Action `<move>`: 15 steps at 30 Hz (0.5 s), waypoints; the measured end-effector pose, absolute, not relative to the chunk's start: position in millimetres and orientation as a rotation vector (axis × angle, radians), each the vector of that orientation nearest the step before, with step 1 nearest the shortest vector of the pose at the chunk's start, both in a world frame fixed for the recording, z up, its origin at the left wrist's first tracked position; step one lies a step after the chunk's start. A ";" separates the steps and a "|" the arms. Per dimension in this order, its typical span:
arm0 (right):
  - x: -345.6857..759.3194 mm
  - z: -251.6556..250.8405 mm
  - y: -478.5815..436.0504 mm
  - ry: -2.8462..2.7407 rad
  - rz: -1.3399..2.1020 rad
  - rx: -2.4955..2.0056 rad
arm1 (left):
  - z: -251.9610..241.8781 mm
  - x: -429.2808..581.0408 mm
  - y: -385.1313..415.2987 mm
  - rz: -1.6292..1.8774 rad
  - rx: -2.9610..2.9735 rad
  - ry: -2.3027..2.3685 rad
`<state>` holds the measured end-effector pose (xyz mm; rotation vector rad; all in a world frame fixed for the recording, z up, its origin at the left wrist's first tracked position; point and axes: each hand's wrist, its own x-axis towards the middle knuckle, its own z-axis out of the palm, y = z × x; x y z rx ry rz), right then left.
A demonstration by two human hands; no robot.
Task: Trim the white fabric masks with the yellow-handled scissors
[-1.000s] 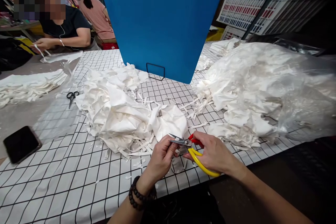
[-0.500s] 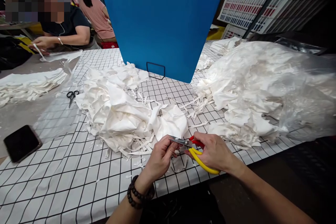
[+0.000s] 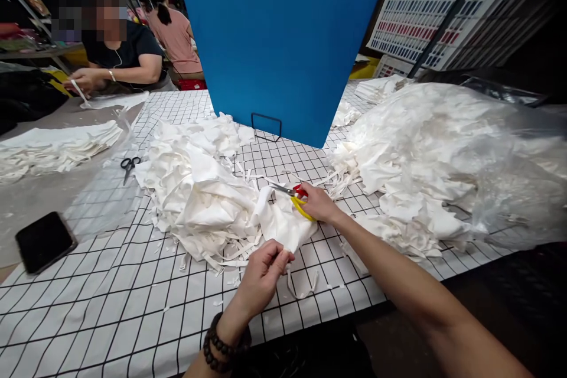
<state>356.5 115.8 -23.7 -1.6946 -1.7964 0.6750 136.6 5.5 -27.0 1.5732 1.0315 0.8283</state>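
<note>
My left hand pinches the near edge of a white fabric piece, thumb against fingers. A thin white strip hangs below that hand onto the checked cloth. Farther forward, my right hand is closed round the red and yellow handles of a pair of scissors. Their metal blades point left, over the far edge of the white piece. Just left of it lies a heap of crumpled white fabric, with cut strips and scraps along its near side.
A tall blue board stands at the back with a black wire stand. At right are a plastic bag of white fabric and loose pieces. Black scissors and a phone lie at left. A co-worker sits at back left.
My right hand has moved forward and left with the scissors, away from my left hand to the far side of the fabric piece. My left hand has come slightly nearer, keeping its pinch.
</note>
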 end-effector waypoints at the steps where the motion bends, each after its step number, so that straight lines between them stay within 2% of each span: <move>1: 353.4 -19.3 119.7 -1.799 0.656 -1.682 | -21.0 124.9 10.4 0.853 1.649 1.127; 4: 354.5 5.4 109.8 -1.762 0.592 -1.640 | 2.6 91.5 21.8 0.961 1.808 1.620; 7: 356.8 33.9 77.3 -1.733 0.603 -1.562 | 20.9 89.3 16.1 1.051 1.715 2.025; 9: 352.5 45.0 51.9 -1.740 0.633 -1.556 | 21.4 112.4 2.6 1.024 1.627 1.766; 12: 341.8 44.1 18.3 -1.742 0.532 -1.670 | 4.3 166.5 -20.1 0.819 1.281 1.091; 15: 335.7 28.9 -7.1 -1.744 0.287 -1.824 | -17.4 211.8 -32.5 0.880 0.763 0.925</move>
